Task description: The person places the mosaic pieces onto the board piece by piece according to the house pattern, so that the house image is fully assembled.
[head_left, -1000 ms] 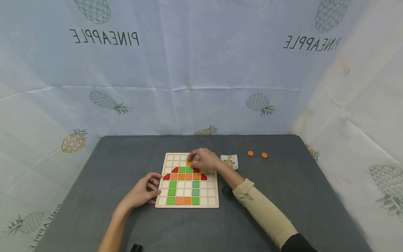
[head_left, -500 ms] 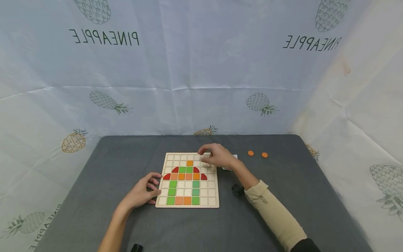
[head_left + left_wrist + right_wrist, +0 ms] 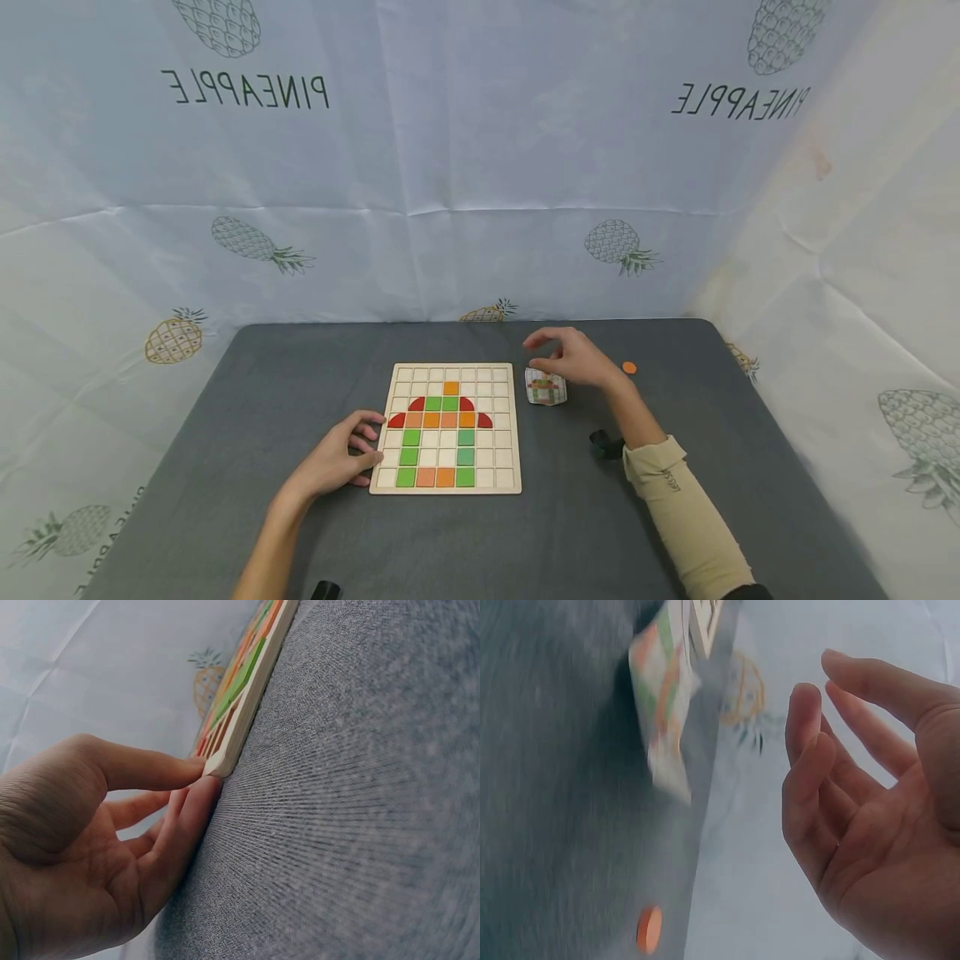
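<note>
A wooden grid board (image 3: 493, 457) lies on the grey table. Green, orange and red pieces fill some of its squares, and an orange square tile (image 3: 451, 388) tops the pattern. At the board's left edge rests my left hand (image 3: 337, 454), its thumb and fingers pinching the rim, as the left wrist view shows. My right hand (image 3: 577, 358) is above the table to the right of the board, fingers loosely bent and holding nothing. Just below it is a creased pattern card (image 3: 546, 388). An orange disc (image 3: 629, 367) lies beyond the wrist; the other disc is hidden in the head view.
A black object (image 3: 606, 445) shows at the right wrist, and another dark object (image 3: 326, 591) at the near table edge. Behind the table (image 3: 300, 358) hangs a pale cloth (image 3: 450, 167) printed with pineapples.
My right hand has let go of the orange square tile on the board and moved right, past the card towards the discs. The left hand has stayed at the board.
</note>
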Available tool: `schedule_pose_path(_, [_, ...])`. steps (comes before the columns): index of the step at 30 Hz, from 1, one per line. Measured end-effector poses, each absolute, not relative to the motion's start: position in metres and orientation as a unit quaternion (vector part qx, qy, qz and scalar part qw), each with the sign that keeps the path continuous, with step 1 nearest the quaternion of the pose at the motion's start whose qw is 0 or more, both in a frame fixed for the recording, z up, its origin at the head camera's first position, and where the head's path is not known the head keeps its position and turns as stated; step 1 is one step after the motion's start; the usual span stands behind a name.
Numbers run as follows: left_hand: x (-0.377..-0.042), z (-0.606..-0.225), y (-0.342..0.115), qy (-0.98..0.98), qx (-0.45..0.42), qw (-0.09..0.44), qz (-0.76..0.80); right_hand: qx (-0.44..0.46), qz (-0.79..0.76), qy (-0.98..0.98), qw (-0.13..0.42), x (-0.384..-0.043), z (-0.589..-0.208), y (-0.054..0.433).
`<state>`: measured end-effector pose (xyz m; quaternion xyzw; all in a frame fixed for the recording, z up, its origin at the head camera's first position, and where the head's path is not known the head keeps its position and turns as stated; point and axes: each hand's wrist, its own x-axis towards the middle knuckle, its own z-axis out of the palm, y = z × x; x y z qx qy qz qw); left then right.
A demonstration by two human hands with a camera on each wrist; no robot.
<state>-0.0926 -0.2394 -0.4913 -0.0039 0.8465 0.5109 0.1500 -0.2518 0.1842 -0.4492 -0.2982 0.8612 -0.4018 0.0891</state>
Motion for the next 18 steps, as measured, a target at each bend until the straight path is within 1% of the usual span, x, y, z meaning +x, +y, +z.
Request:
schedule_pose_path(8, [-0.093, -0.491, -0.239, 0.847, -0.008, 0.15, 0.509, -0.259, -0.405, 0.874, 0.065, -0.257, -0.45, 0.226])
schedule_pose_path(18, [-0.093, -0.491, -0.24, 0.846, -0.001, 0.153, 0.512, -0.205, -0.408, 0.882, 0.115, -0.265, -0.463, 0.27])
